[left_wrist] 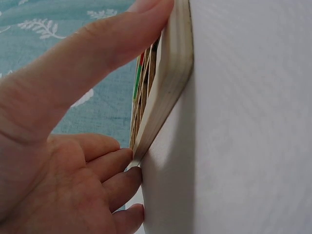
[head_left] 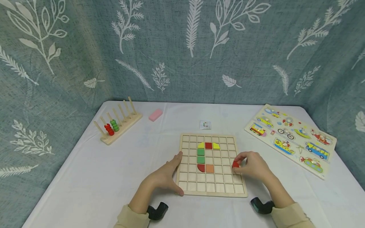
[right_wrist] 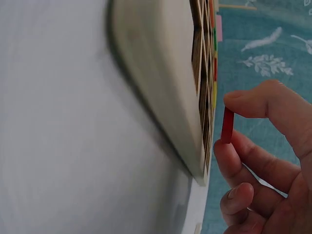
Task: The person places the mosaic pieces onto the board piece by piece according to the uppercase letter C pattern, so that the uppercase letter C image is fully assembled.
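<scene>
We pinch a small red tile [head_left: 235, 164] between thumb and fingers of our right hand [head_left: 252, 167], just above the right part of the wooden grid board [head_left: 211, 190] on the white table [head_left: 85, 177]. The tile looks thin, stiff and light, probably smooth, so we think it is best held by its edges. Our left hand [head_left: 165, 175] lies with straight fingers against the board's left edge and grips nothing. Some coloured tiles [head_left: 201, 152] already sit in the grid.
</scene>
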A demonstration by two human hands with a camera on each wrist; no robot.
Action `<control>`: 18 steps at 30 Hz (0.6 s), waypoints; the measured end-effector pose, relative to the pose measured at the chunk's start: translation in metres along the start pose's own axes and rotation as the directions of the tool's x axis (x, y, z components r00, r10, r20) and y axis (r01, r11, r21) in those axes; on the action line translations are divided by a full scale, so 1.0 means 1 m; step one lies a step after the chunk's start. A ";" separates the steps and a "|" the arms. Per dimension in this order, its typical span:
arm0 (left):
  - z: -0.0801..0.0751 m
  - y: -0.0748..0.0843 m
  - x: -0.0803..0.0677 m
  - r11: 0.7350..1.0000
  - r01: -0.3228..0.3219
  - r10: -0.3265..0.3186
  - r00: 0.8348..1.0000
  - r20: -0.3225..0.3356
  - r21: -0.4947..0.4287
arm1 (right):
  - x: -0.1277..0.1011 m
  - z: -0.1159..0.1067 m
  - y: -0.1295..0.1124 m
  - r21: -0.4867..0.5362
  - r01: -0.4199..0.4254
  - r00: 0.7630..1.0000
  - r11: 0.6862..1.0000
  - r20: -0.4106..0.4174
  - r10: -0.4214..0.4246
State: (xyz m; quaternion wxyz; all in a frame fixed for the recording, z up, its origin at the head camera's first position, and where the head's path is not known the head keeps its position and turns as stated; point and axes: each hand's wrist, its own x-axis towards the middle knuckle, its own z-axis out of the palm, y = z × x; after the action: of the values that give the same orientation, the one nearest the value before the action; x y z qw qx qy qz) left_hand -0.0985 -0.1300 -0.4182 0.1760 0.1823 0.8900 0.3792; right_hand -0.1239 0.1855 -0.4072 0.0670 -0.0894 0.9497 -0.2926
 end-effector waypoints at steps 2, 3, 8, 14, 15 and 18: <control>0.000 0.000 0.000 1.000 -0.003 0.003 1.000 0.001 0.000 | 0.001 0.002 -0.003 0.009 0.003 1.000 1.000 0.005 -0.003; 0.000 0.000 0.000 1.000 -0.003 0.003 1.000 0.001 0.001 | 0.001 0.003 -0.004 0.013 0.006 1.000 1.000 0.007 -0.006; 0.000 0.000 0.000 1.000 -0.010 0.010 1.000 0.002 0.005 | 0.003 0.009 -0.011 0.022 0.031 0.999 0.999 0.021 -0.032; -0.001 0.000 0.000 1.000 -0.007 0.007 1.000 0.000 0.001 | 0.006 0.016 -0.020 0.040 0.036 0.998 0.999 0.044 -0.038; 0.000 0.000 0.000 1.000 -0.006 0.006 1.000 0.001 -0.002 | 0.006 0.016 -0.021 0.039 0.036 0.998 0.999 0.048 -0.038; 0.000 0.000 0.000 1.000 -0.006 0.006 1.000 0.005 -0.008 | 0.007 0.018 -0.025 0.030 0.049 0.997 0.998 0.055 -0.051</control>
State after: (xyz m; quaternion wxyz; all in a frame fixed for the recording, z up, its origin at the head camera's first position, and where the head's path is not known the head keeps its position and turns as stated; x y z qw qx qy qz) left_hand -0.0984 -0.1305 -0.4180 0.1776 0.1853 0.8875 0.3826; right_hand -0.1245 0.1543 -0.4084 0.0873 -0.1201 0.9407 -0.3050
